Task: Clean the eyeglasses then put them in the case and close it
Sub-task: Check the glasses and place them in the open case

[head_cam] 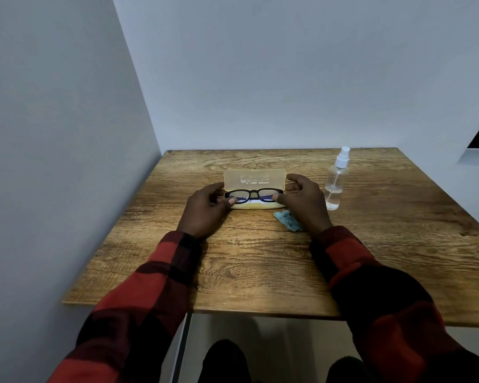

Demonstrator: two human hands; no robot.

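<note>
Two hands, left hand and right hand, grip the folded eyeglasses by their ends over the open case, mid-table. Cloth lies at five o'clock; closing remains.

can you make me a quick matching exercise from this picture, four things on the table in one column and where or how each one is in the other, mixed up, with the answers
Things:
1. eyeglasses
2. case
3. spray bottle
4. cloth

States:
A. crumpled beside the right hand
B. standing upright at the right
C. lid raised open
D. held at both ends over the open tray

Pairs: 1-D, 2-C, 3-B, 4-A
</note>
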